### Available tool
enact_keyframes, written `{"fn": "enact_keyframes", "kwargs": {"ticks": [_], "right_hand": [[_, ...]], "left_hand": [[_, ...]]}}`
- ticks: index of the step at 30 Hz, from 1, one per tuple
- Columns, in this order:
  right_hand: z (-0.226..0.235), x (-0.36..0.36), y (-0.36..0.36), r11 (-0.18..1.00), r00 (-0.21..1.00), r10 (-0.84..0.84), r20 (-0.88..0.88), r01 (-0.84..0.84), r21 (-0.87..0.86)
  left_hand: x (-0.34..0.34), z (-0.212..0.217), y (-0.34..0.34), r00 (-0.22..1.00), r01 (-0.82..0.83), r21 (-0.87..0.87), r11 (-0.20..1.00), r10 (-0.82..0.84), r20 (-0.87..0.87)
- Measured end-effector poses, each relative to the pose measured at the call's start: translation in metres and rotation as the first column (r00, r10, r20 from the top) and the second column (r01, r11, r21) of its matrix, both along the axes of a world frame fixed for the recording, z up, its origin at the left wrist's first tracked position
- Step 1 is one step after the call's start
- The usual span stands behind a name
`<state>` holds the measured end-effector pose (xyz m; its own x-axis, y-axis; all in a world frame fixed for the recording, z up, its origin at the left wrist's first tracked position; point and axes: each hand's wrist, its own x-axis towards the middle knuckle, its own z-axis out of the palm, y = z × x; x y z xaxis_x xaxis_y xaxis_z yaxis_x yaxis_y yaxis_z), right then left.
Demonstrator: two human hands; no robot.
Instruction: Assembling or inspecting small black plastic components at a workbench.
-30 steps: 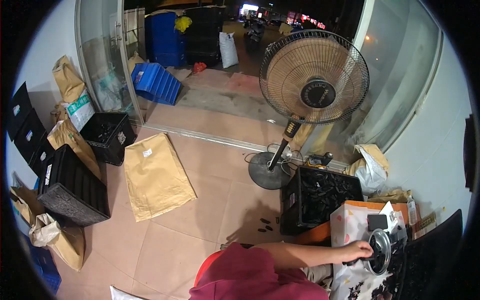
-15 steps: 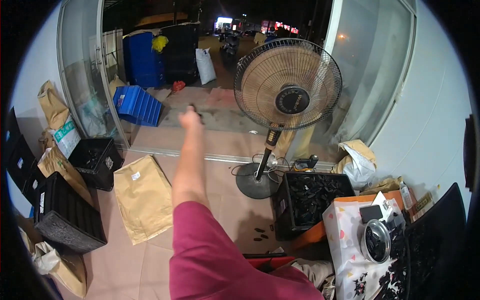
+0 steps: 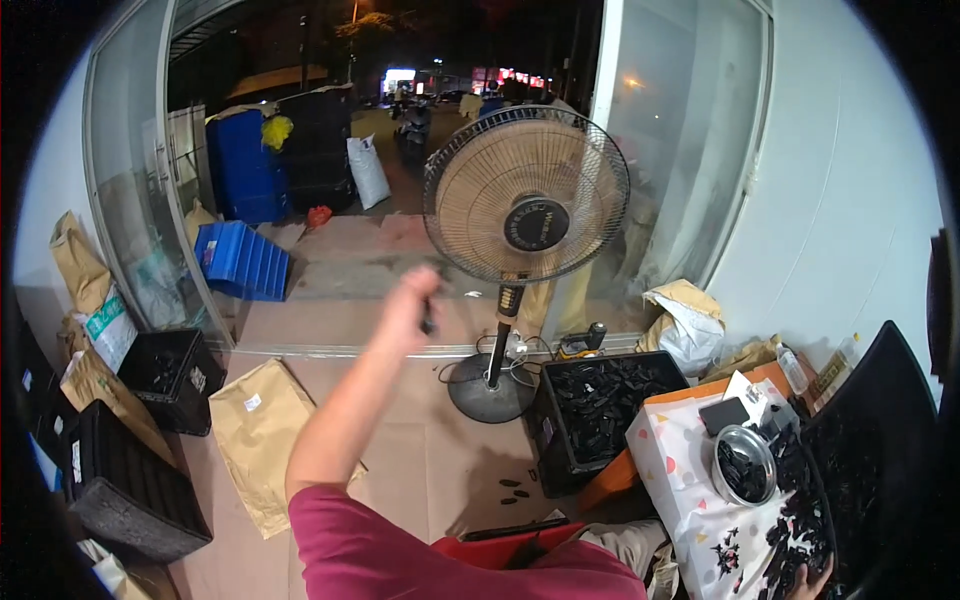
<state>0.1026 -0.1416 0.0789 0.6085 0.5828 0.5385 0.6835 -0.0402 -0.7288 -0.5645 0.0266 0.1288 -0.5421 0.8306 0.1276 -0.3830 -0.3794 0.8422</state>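
Observation:
My left hand (image 3: 412, 308) is stretched out at the end of a bare forearm, below and left of the fan head. It is closed around a small black object, whose dark end shows at the palm side; motion blur hides its kind. At the lower right edge, only part of my right hand (image 3: 812, 580) shows, its fingers apart at the edge of loose black pieces (image 3: 795, 525) on the patterned tabletop (image 3: 665, 470). Beside that pile stands a metal bowl (image 3: 745, 465) with more black pieces in it.
A standing fan (image 3: 530, 200) rises before the open glass doorway. Near its base is a black crate (image 3: 565, 470) full of black pieces. A flat brown paper bag (image 3: 262, 440) lies on the floor at left, near dark crates (image 3: 130, 490). Outside, a blue crate (image 3: 242, 262) lies tipped.
My left hand has drawn back and to the right, and its forearm now slants. My right hand has come into view at the lower right. The whole view has shifted slightly.

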Motion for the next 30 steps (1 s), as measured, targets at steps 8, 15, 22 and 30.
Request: {"fn": "enact_keyframes", "kwargs": {"ticks": [8, 15, 22, 30], "right_hand": [[0.024, -0.108, 0.027, 0.892, 0.872, 0.351, -0.341, -0.422, -0.161], [0.013, -0.104, 0.031, 0.799, 0.504, 0.594, -0.627, -0.457, 0.39], [-0.004, -0.118, 0.05, 0.882, 0.434, 0.469, -0.769, -0.193, 0.429], [-0.025, -0.104, 0.075, 0.928, 0.317, 0.358, -0.878, -0.225, 0.297]], "left_hand": [[0.247, -0.052, 0.005, 0.269, 0.911, -0.311, 0.272, -0.962, -0.052], [0.384, -0.058, -0.003, -0.014, 0.996, -0.083, -0.022, -0.996, 0.093], [0.425, -0.079, -0.008, -0.152, 0.988, -0.008, -0.154, -0.97, -0.187], [0.442, -0.08, 0.035, 0.022, 0.97, -0.154, 0.19, -0.697, -0.717]]}}
